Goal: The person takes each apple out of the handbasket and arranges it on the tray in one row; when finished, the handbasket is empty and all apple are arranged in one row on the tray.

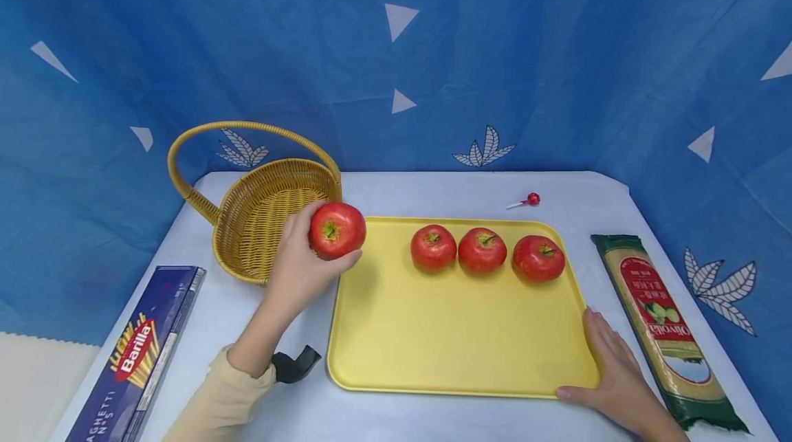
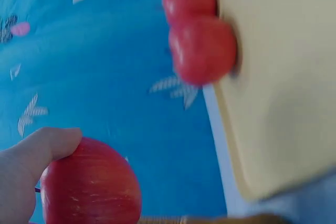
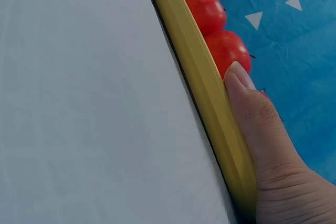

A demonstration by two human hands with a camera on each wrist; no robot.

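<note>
In the head view, my left hand (image 1: 303, 256) holds a red apple (image 1: 337, 230) up between the wicker basket (image 1: 278, 222) and the left end of the yellow tray (image 1: 458, 339). Seen from the left wrist, the thumb (image 2: 55, 145) presses on that apple (image 2: 94, 187). Three more apples sit in a row towards the tray's back edge: a left one (image 1: 434, 247), a middle one (image 1: 482, 250) and a right one (image 1: 538, 258). My right hand (image 1: 619, 377) rests against the tray's front right corner, its fingers fairly straight along the side and its thumb (image 3: 262, 124) at the rim.
A blue spaghetti box (image 1: 139, 359) lies at the left of the white table. On the right is a pasta packet (image 1: 668, 332) with green ends. A red lollipop (image 1: 532, 199) lies behind the tray. The basket's tall handle (image 1: 254, 126) arches upward. Blue cloth (image 1: 464, 50) hangs behind.
</note>
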